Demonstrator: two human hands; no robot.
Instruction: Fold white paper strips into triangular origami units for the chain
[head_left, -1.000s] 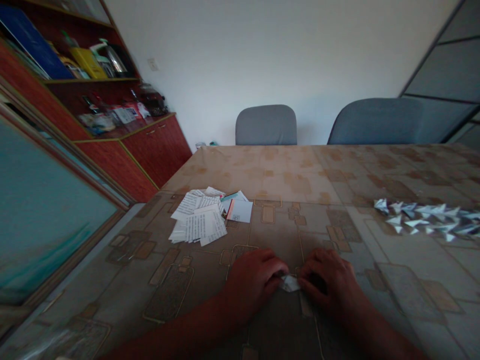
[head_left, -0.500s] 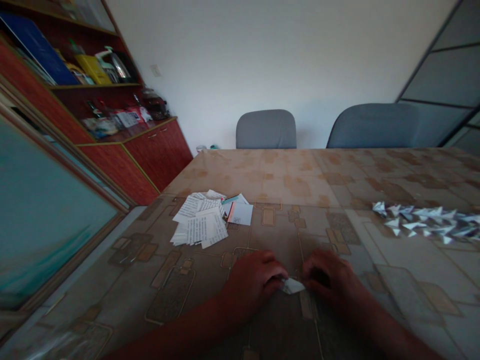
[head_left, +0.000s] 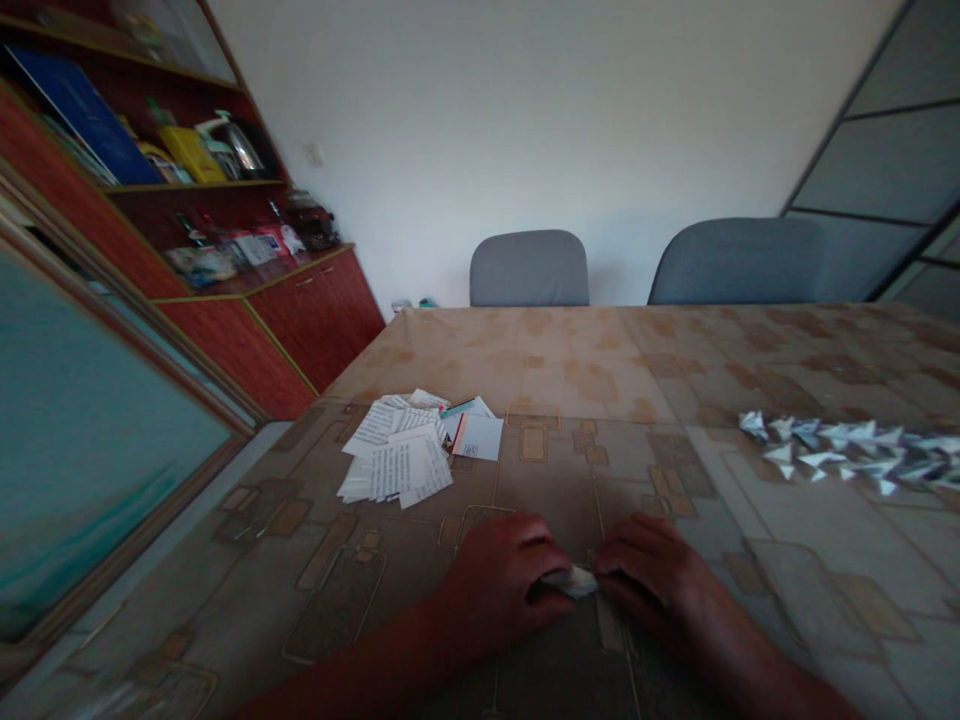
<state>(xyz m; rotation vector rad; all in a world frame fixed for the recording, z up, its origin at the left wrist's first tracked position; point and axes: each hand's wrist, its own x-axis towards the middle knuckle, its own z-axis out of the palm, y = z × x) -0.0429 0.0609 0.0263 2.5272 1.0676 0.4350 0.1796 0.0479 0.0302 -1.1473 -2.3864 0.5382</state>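
Note:
Between my hands, just above the tablecloth (head_left: 540, 670), is a small folded piece of paper (head_left: 576, 582). My left hand (head_left: 514, 565) is closed on its left end, with the thumb below and the fingers above. The fingertips of my right hand (head_left: 652, 560) pinch the paper's right tip. Parts of the paper are hidden inside the fingers, and its printing is too blurred to read. Beyond my left hand lies a loose pile of printed paper squares (head_left: 409, 465), with a white card (head_left: 480, 437) at its right side.
Several small folded paper pieces (head_left: 862, 440) lie in rows at the right of the table. Two grey chairs (head_left: 529, 268) stand behind the far table edge. A red wooden cabinet (head_left: 322, 310) with shelves is at the left, near a glass panel (head_left: 97, 430).
My right fingers have closed in on the paper's right tip, and the paper has turned and shifted slightly left. The camera view has tilted up a little.

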